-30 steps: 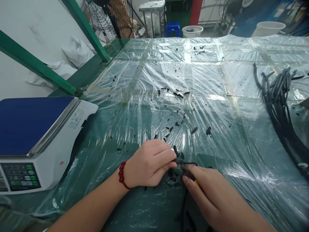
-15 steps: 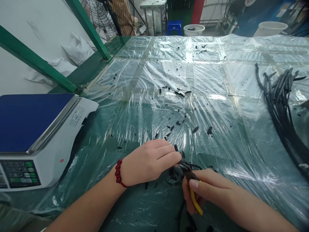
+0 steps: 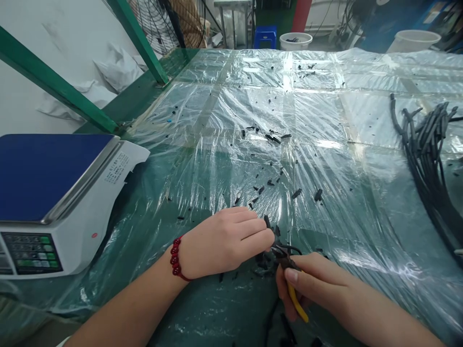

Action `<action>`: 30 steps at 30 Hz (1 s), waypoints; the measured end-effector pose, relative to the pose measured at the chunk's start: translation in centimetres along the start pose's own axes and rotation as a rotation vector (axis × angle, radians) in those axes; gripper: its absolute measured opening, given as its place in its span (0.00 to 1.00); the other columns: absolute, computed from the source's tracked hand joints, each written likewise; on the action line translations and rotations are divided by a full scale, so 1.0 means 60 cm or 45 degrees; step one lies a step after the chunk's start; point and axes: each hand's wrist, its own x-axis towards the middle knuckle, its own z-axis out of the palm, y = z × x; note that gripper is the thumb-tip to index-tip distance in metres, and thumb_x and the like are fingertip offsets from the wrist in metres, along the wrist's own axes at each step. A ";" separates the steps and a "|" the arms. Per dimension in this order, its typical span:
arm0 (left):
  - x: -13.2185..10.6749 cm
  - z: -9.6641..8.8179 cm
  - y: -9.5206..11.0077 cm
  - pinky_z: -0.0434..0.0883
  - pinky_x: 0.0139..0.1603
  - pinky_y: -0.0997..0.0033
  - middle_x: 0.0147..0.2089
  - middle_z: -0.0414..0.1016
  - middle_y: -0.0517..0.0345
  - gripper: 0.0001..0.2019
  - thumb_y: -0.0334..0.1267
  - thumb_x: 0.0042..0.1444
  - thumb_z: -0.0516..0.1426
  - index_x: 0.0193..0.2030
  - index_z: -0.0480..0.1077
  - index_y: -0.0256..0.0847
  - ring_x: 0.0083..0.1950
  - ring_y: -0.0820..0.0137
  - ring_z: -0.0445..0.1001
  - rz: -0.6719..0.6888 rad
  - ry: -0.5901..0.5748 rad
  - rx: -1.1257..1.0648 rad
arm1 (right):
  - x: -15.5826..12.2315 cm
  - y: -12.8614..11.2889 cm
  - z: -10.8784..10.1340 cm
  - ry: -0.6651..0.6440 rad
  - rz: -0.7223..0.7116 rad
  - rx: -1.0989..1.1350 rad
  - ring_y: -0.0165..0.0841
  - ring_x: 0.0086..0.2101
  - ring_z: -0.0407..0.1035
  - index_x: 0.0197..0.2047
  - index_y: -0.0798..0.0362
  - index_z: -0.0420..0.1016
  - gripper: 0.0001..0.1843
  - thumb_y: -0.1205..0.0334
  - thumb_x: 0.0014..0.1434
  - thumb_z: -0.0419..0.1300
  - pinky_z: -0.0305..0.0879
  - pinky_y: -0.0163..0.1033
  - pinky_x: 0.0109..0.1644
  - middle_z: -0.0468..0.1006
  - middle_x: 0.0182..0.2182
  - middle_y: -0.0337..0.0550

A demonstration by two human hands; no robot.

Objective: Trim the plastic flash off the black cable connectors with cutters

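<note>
My right hand [image 3: 318,279] is closed around yellow-handled cutting pliers [image 3: 297,304], whose dark jaws point up and left toward my other hand. My left hand [image 3: 226,241], with a red beaded bracelet at the wrist, is closed on a thin black cable [image 3: 292,248] right by the jaws. The fingertips partly hide the held end, and I cannot tell whether the jaws touch it. Beneath the hands lie black scraps [image 3: 264,262], and more black cable [image 3: 287,330] runs down below the pliers.
Plastic sheeting [image 3: 217,178] covers the green table, with black offcuts [image 3: 273,139] scattered on it. A scale [image 3: 54,178] stands at left, a bundle of black cables [image 3: 427,159] lies at right. Beyond the far edge are a white bucket [image 3: 295,43] and a blue stool [image 3: 265,37].
The camera view has shifted slightly, so the table and its contents sit a little differently in frame. Both hands keep nearly the same pose, still holding the cable and pliers.
</note>
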 end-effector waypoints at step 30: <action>-0.001 0.000 0.008 0.66 0.34 0.67 0.31 0.72 0.59 0.07 0.28 0.68 0.53 0.38 0.67 0.38 0.30 0.70 0.65 0.056 -0.030 -0.006 | -0.006 0.013 0.004 0.080 0.106 -0.276 0.38 0.39 0.70 0.33 0.49 0.72 0.25 0.43 0.72 0.46 0.64 0.43 0.46 0.75 0.34 0.39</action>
